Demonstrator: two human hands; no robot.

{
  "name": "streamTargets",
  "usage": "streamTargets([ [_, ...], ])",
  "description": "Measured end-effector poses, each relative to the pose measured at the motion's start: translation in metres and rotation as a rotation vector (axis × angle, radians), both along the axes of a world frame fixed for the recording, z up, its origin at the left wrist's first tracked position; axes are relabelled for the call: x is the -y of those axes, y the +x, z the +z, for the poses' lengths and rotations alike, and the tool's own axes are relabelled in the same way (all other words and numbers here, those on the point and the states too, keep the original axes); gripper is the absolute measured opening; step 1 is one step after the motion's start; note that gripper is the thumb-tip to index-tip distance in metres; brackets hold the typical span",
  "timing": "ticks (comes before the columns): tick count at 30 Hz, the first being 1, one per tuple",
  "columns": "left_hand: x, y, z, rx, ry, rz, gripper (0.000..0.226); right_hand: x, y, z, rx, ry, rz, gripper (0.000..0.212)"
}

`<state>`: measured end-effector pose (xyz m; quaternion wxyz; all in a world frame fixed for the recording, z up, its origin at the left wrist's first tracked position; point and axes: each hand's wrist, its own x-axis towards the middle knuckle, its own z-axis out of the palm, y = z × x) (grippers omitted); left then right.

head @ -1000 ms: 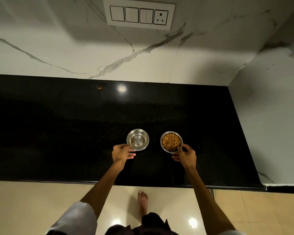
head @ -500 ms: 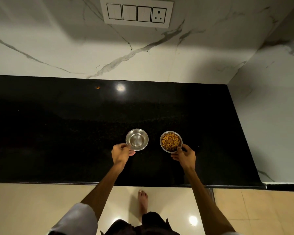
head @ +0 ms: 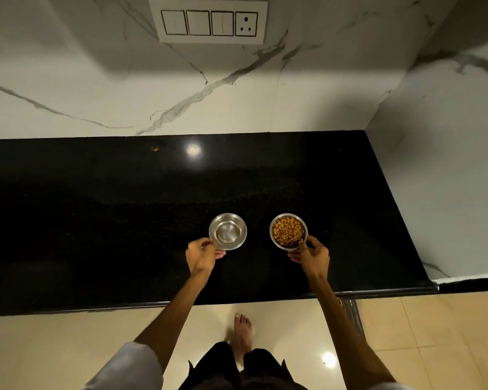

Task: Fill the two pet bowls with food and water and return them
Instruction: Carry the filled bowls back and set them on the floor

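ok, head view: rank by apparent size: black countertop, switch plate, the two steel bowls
1. black countertop
2. switch plate
3. tie: left steel bowl and kibble bowl look equal in size, so they are not ranked.

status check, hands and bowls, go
Left hand grips steel bowl rim. Right hand grips kibble bowl rim. Counter around them shows no obstruction.

A black stone counter (head: 124, 220) meets white marble walls (head: 68, 88) in a corner. A switch panel (head: 209, 21) sits above. Glossy beige floor tiles (head: 54, 347) reflect ceiling light.
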<state>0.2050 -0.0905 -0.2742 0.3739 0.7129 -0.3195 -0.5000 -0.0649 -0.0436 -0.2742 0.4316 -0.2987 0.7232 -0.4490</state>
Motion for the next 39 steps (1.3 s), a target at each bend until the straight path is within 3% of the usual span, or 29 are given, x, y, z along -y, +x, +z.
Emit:
streamTargets([
  [17, -0.027, -0.008, 0.025, -0.04, -0.026, -0.204, 0.008, -0.093, 0.011, 0.021, 0.055, 0.011, -0.287, 0.03],
  [33, -0.084, -0.053, 0.042, -0.029, -0.104, -0.549, 0.017, -0.218, 0.007, 0.033, 0.005, -0.031, -0.628, 0.018],
  [39, -0.108, -0.078, 0.045, -0.023, -0.119, -0.615, 0.01, -0.263, -0.004, 0.034, 0.028, -0.04, -0.722, 0.017],
])
